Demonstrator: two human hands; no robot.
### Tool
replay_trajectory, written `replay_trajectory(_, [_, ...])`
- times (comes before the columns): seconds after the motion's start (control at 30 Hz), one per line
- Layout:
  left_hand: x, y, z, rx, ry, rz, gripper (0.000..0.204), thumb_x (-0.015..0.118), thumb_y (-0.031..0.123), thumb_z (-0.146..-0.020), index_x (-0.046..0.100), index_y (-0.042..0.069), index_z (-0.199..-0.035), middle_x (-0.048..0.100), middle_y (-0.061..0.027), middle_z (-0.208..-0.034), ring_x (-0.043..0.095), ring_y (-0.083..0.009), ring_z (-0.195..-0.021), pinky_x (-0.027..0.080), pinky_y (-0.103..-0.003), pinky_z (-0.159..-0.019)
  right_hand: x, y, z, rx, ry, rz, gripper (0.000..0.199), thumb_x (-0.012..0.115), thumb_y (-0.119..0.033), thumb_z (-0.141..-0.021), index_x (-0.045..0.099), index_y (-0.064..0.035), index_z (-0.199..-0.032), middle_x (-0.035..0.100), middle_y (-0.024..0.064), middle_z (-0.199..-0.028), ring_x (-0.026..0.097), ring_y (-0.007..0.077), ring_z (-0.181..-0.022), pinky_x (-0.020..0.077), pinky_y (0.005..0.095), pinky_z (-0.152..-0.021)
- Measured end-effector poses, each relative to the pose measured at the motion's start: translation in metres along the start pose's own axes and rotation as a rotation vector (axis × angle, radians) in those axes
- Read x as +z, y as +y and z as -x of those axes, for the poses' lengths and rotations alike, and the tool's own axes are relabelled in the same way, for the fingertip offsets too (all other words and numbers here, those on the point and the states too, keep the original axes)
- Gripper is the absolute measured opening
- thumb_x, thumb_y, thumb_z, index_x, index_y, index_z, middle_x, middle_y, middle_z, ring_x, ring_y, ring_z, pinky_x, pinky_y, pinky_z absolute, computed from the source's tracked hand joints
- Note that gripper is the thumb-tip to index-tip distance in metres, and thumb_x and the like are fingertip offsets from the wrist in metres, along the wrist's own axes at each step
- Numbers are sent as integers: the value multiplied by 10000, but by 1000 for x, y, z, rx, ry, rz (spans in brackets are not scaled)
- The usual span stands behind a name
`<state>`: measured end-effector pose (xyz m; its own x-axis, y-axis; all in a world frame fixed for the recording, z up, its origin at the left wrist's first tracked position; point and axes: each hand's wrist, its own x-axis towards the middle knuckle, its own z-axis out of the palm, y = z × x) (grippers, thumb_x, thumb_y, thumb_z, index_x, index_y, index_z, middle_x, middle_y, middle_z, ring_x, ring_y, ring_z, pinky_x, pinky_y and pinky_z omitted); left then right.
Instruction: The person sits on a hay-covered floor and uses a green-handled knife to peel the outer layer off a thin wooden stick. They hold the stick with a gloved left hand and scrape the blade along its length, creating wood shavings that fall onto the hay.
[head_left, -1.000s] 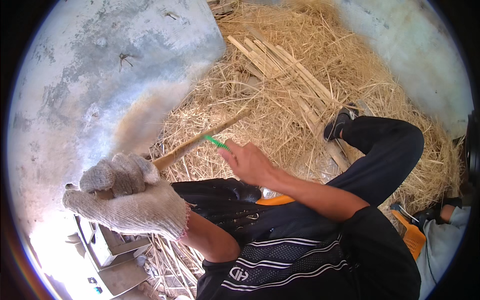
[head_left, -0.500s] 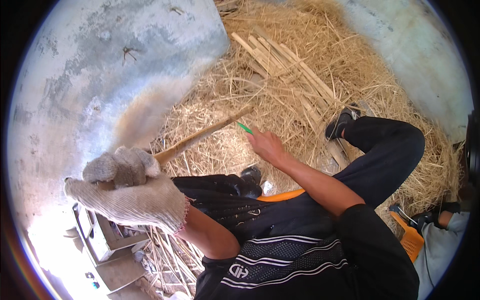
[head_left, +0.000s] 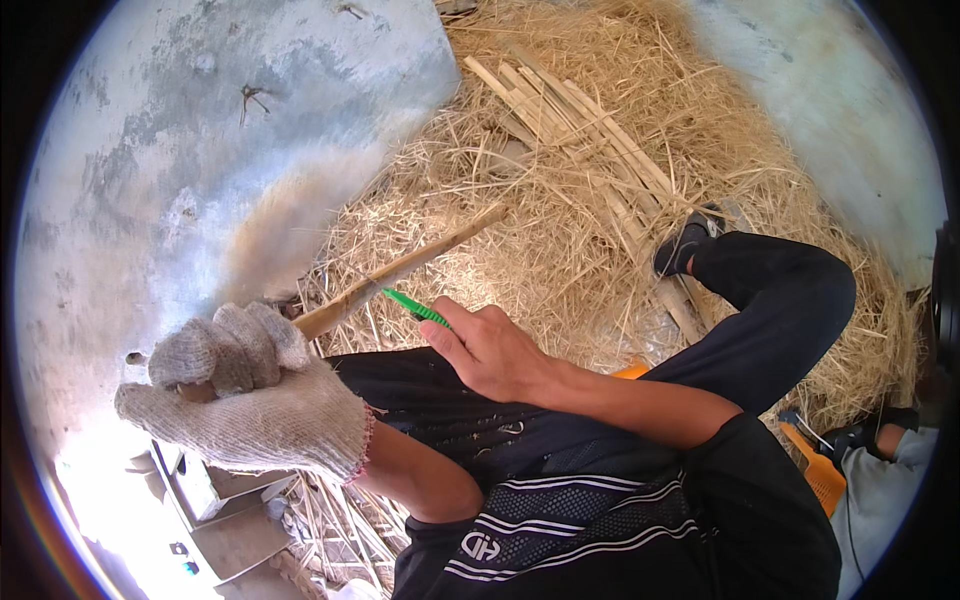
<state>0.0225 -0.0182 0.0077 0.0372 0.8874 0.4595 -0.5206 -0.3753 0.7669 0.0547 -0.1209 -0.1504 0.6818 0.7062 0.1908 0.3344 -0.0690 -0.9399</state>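
My left hand [head_left: 245, 385], in a thick knitted glove, is closed around one end of a bamboo strip [head_left: 415, 262]. From the fist the strip points up and to the right, its far end over the straw. My right hand [head_left: 495, 350] is bare and grips a green utility knife [head_left: 413, 305]. The knife's tip meets the strip a short way beyond the glove; the blade itself is too small to make out clearly. Most of the knife's handle is hidden inside my right fist.
Straw-like shavings [head_left: 700, 130] cover the floor, with a pile of split bamboo strips [head_left: 590, 130] ahead. A pale wall [head_left: 270, 130] stands at left. Lower left are a wooden frame [head_left: 225, 490] and thin sticks [head_left: 340, 525]. An orange plastic chair [head_left: 825, 480] and another person's leg [head_left: 900, 490] are at right.
My right hand has come left and toward me, bringing the knife along the bamboo strip from near its far end to close by the glove. My left hand has shifted slightly left.
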Motion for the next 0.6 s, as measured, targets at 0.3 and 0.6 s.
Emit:
replay_trajectory(0.3, [-7, 5, 4, -41, -80, 112, 527, 360, 451, -1029, 465, 124, -629, 315, 35, -467, 236, -61, -353, 221, -221, -285, -8, 17, -10, 226, 56, 160, 319, 466, -271, -1007, 523, 20, -889, 517, 243, -523, 542, 452, -495, 407, 512, -479])
replay_trajectory(0.6, [1, 4, 12, -20, -138, 37, 584, 281, 487, -1037, 378, 171, -556, 250, 41, -426, 224, -66, -327, 232, -233, -272, -10, 14, -6, 183, 105, 187, 319, 482, -265, -1000, 537, 25, -880, 530, 249, -546, 552, 445, -509, 416, 502, -483])
